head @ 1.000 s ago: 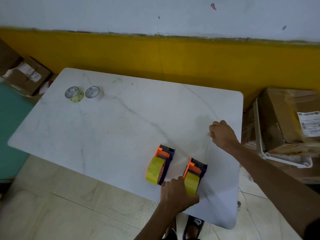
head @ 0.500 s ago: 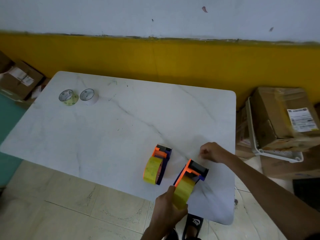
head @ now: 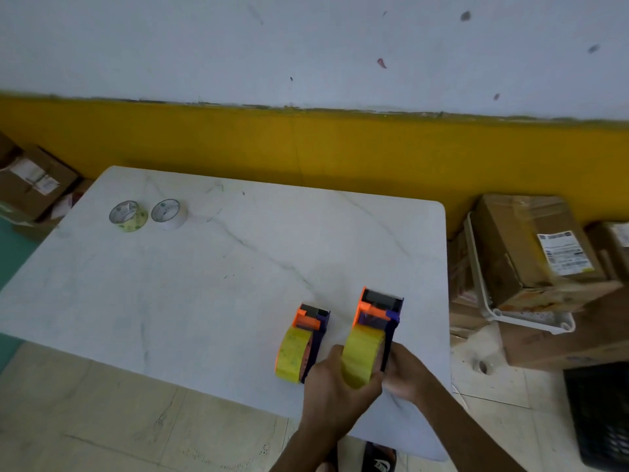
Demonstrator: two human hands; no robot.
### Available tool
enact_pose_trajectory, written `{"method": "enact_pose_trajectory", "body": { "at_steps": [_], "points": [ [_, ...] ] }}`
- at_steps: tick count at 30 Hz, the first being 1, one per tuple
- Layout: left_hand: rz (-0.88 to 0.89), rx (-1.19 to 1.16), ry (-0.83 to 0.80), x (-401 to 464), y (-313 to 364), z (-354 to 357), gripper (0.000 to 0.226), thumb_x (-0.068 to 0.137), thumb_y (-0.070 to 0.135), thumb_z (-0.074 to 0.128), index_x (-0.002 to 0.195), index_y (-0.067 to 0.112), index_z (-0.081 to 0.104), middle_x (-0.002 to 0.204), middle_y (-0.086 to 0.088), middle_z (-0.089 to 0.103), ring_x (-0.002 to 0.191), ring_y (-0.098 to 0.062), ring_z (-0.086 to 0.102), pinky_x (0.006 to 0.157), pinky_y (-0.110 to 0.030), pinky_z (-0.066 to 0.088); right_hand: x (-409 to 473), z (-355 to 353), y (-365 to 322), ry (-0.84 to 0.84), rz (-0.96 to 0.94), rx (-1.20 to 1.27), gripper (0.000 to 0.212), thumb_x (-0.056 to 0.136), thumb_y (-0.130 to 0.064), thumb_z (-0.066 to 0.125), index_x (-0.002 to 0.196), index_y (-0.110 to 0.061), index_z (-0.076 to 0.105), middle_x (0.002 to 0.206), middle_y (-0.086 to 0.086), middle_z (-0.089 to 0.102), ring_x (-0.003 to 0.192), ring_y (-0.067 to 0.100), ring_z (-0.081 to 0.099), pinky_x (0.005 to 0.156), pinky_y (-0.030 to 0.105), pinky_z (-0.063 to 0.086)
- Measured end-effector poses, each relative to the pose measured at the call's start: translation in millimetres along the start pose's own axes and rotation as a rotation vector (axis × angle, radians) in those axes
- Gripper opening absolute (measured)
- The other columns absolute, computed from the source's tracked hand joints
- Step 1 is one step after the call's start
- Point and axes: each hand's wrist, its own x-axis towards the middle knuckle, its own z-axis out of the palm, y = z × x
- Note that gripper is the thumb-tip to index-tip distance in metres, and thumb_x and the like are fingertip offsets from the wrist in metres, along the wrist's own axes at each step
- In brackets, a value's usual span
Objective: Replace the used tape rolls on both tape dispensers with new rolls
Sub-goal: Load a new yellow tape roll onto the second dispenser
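Observation:
Two orange-and-purple tape dispensers with yellow rolls are near the front right of the white marble table (head: 204, 294). The left dispenser (head: 303, 338) lies on the table. The right dispenser (head: 372, 332) is lifted and held in both hands. My left hand (head: 335, 390) grips it around its yellow roll (head: 360, 359). My right hand (head: 405, 373) holds its purple right side. Two tape rolls lie flat at the far left: a yellowish-clear one (head: 128, 216) and a white one (head: 169, 214).
Cardboard boxes (head: 531, 247) sit in a white crate (head: 490, 301) on the floor to the right, with a black basket (head: 602, 420) nearer. More boxes (head: 30, 185) lie at the far left. A sandalled foot (head: 377, 461) shows below the table's front edge.
My left hand lifted the right dispenser off the table. My right hand came from the table's right part to the dispenser's side, so both hands hold it now.

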Motion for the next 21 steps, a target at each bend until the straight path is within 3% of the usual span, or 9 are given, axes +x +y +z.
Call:
{"method": "enact_pose_trajectory", "body": {
  "at_steps": [3,7,8,11,15,18,21],
  "points": [
    [-0.062,0.002,-0.023,4,12,1,0.044,0.069,0.066,0.068,0.070,0.024,0.054,0.054,0.002,0.059,0.048,-0.008,0.056,0.049,-0.028,0.052,1,-3,14,0.075,-0.025,0.140,0.037,0.099,-0.023,0.044,0.118,0.002,0.062,0.106,0.024,0.072,0.090,0.035,0.074,0.066,0.044,0.061],
    [-0.157,0.091,-0.021,13,18,9,0.050,0.068,0.072,0.059,0.074,0.023,0.054,0.059,0.001,0.061,0.053,-0.008,0.060,0.048,-0.027,0.048,-3,-6,38,0.107,-0.008,0.257,0.063,0.088,-0.047,0.055,0.130,-0.001,0.058,0.110,0.028,0.065,0.099,0.036,0.067,0.081,0.045,0.058],
    [-0.175,0.123,-0.052,15,18,12,0.053,0.067,0.073,0.056,0.079,0.021,0.056,0.063,0.001,0.064,0.057,-0.009,0.062,0.050,-0.027,0.048,-8,-5,41,0.112,-0.010,0.298,0.070,0.083,-0.054,0.056,0.130,-0.002,0.058,0.107,0.027,0.063,0.099,0.036,0.063,0.086,0.044,0.054],
    [-0.201,0.203,-0.103,25,13,22,0.067,0.064,0.078,0.049,0.090,0.017,0.060,0.076,0.002,0.066,0.068,-0.012,0.064,0.060,-0.033,0.056,-16,-2,48,0.128,0.033,0.391,0.059,0.097,-0.053,0.034,0.115,-0.005,0.064,0.095,0.019,0.073,0.094,0.031,0.065,0.081,0.043,0.047],
    [-0.201,0.306,-0.167,38,10,33,0.066,0.072,0.075,0.047,0.092,0.013,0.058,0.082,0.000,0.065,0.075,-0.017,0.064,0.060,-0.032,0.051,-16,-2,52,0.232,0.090,0.399,0.062,0.099,-0.054,0.026,0.122,-0.006,0.060,0.094,0.021,0.075,0.097,0.035,0.060,0.078,0.045,0.053],
    [-0.211,0.310,-0.191,39,3,41,0.061,0.073,0.072,0.047,0.088,0.013,0.055,0.077,0.000,0.063,0.071,-0.018,0.064,0.061,-0.036,0.056,-11,-7,62,0.339,0.221,0.290,0.068,0.099,-0.055,0.022,0.120,0.001,0.054,0.093,0.025,0.071,0.082,0.036,0.064,0.077,0.046,0.050],
    [-0.223,0.302,-0.203,41,-3,47,0.057,0.074,0.069,0.049,0.085,0.013,0.053,0.075,-0.001,0.064,0.069,-0.018,0.064,0.062,-0.037,0.058,-16,-15,71,0.391,0.278,0.060,0.074,0.099,-0.056,0.025,0.108,0.008,0.062,0.103,0.025,0.069,0.089,0.036,0.063,0.076,0.044,0.051]
  ]
}}
